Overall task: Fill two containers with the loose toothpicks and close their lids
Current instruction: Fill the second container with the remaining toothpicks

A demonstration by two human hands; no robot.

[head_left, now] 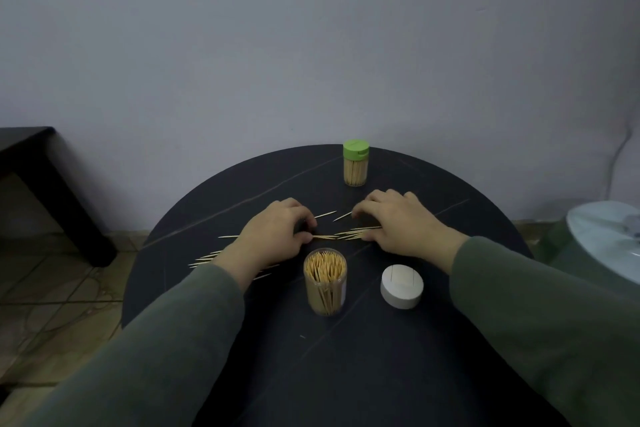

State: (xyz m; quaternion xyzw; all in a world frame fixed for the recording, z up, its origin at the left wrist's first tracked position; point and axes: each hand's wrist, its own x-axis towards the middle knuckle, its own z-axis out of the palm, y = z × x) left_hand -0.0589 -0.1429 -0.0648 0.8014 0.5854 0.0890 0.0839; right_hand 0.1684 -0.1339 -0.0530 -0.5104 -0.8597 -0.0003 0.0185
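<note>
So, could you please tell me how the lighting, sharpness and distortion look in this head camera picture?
Head view: dim, flat, bluish light with hardly any cast shadows; no glare on the dark table; wide-angle bending curves the floor and sleeves near the edges; the loose toothpicks and open container stay reasonably sharp, the green-lidded container slightly softer.
</note>
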